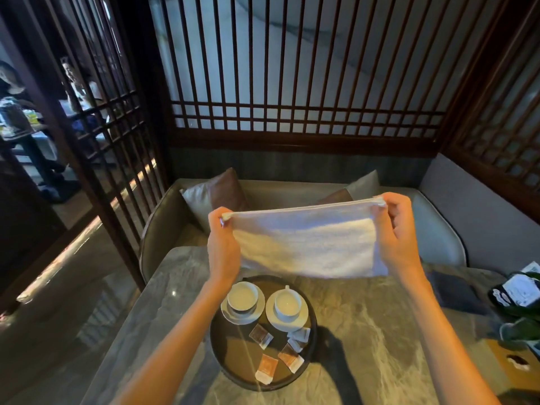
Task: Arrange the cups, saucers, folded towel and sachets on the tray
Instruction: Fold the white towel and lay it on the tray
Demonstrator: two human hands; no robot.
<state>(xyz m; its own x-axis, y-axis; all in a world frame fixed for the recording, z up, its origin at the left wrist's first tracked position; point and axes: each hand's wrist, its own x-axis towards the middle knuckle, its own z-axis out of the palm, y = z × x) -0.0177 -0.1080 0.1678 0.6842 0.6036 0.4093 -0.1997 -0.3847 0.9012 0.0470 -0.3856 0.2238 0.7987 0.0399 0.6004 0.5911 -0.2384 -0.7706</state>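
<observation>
A white towel (306, 238) hangs stretched in the air above the far side of a round dark tray (217, 346). My left hand (223, 241) pinches its upper left corner, and my right hand (394, 235) pinches its upper right corner. Below, two white cups stand on white saucers side by side on the tray: the left cup (242, 296) and the right cup (287, 305). Several sachets (289, 358), brown, orange and white, lie scattered on the near half of the tray. The towel hides the tray's far rim.
The tray rests on a grey marble table (380, 331). A dark cloth (450, 290) and green-leaved items with white cards (517, 290) sit at the right edge. A cushioned sofa (432, 229) with pillows stands behind the table, and wooden lattice screens surround it.
</observation>
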